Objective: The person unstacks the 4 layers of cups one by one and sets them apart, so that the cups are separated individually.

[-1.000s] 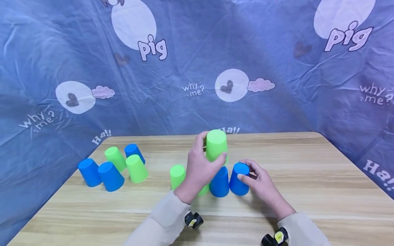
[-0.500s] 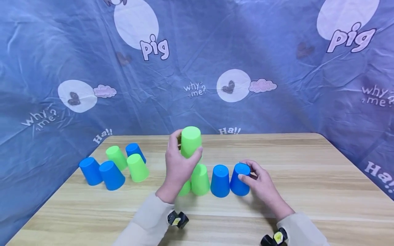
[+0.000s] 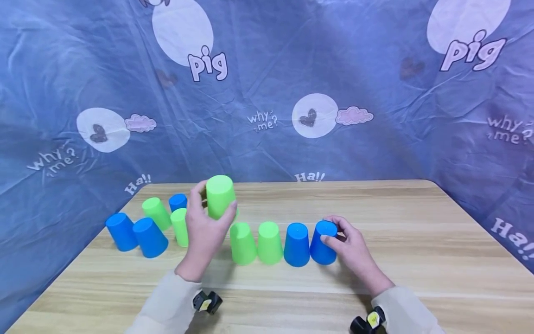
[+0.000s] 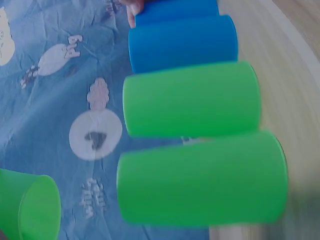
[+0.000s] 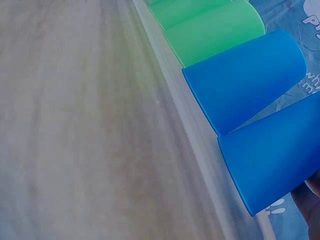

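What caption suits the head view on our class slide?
The left hand holds a green cup aloft; the right hand grips the rightmost blue cup on the wood-grained table.

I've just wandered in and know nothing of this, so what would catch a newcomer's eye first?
Probably the bright green cup that the left hand holds above the table. Next comes the row near the table's middle: two green cups and two blue cups, all upside down, the right hand gripping the rightmost blue cup. Behind, a blue cloth printed with "pig" fills the background.

Green cups (image 3: 219,198) and blue cups (image 3: 323,248) look plain.
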The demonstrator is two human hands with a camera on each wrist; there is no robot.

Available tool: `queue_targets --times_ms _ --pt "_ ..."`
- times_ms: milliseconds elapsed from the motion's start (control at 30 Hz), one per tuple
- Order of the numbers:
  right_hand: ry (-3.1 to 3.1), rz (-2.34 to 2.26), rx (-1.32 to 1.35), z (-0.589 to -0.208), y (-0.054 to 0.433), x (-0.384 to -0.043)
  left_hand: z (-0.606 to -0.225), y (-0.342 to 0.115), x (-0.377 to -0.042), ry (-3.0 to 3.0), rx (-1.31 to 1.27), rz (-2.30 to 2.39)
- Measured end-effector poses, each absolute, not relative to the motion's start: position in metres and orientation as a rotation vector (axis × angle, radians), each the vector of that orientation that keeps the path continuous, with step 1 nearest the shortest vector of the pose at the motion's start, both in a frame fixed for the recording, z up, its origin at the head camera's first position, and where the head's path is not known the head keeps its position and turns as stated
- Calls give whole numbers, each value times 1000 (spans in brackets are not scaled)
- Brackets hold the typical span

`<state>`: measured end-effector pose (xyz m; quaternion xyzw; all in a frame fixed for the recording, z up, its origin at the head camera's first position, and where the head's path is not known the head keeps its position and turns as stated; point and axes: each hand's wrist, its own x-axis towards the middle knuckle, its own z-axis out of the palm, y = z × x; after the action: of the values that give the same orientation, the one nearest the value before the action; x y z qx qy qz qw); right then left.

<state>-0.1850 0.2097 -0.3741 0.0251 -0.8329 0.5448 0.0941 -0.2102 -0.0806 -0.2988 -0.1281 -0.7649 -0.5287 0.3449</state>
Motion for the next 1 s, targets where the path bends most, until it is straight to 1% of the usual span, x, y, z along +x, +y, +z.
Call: queue_targets --times_ms 533,1000 --pt "-2456 1642 54 -378 208 -185 -301 -154 -202 -1991 -193 -1155" --pt "-2462 1622 61 -376 208 -185 -309 -212 -189 -1949 117 -1117"
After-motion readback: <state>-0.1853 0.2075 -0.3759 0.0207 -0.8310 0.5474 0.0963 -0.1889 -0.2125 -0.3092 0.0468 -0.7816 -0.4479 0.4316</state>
